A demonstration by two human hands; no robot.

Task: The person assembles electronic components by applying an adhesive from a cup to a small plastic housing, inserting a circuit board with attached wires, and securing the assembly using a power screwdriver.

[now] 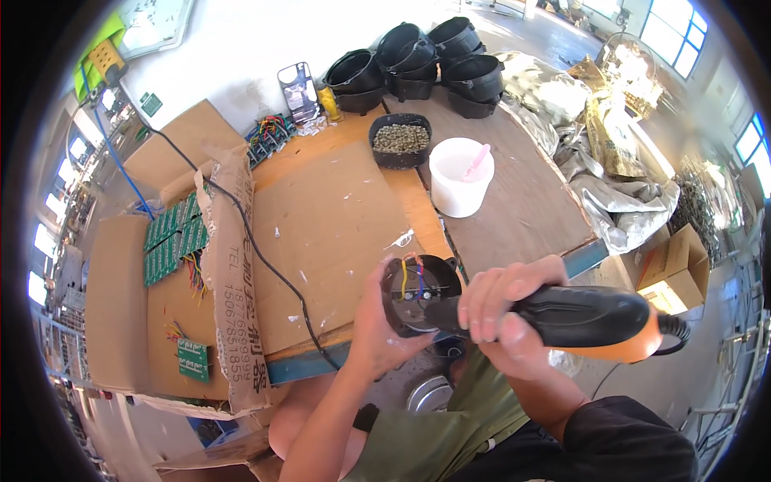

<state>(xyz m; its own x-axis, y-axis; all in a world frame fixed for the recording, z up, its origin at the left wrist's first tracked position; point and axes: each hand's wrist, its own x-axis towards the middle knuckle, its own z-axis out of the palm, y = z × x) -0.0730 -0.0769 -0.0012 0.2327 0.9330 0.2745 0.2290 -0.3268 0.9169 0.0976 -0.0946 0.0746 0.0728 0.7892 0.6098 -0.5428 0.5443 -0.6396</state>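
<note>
My left hand [377, 325] is wrapped round a round black plastic housing [451, 275], holding it tilted with its open side up. Inside the housing show yellow, blue and red wires [419, 277] and two shiny metal spots that look like screws. In my right hand [504, 317] is a black and orange corded electric screwdriver [590, 317], gripped near its front. Its nose reaches into the housing's lower right part; the very tip cannot be made out. The housing is held just off the table's front edge.
Cardboard [329, 241] covers the tabletop. Beyond are a white bucket [458, 201], a black tray of small brass-coloured parts [401, 140] and stacked black housings [405, 48]. An open carton [233, 281] with green circuit boards [165, 249] stands left. A black cable [265, 257] crosses the cardboard.
</note>
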